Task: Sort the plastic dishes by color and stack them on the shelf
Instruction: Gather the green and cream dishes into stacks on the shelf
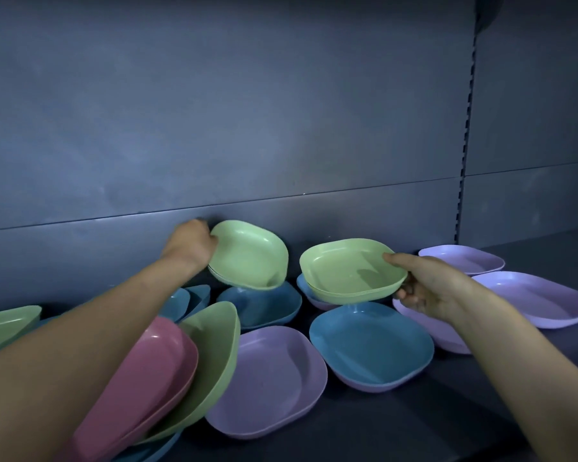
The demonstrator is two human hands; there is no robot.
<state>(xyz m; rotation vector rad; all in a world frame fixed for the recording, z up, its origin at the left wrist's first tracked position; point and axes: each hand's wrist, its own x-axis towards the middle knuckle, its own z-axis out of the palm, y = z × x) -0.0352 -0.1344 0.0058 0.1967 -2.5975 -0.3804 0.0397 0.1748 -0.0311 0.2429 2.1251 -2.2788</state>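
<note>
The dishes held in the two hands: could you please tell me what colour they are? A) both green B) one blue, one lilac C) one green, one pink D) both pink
A: the left hand grips a small stack of green dishes tilted near the back wall, and the right hand holds another green stack level above the blue and lilac ones.
</note>
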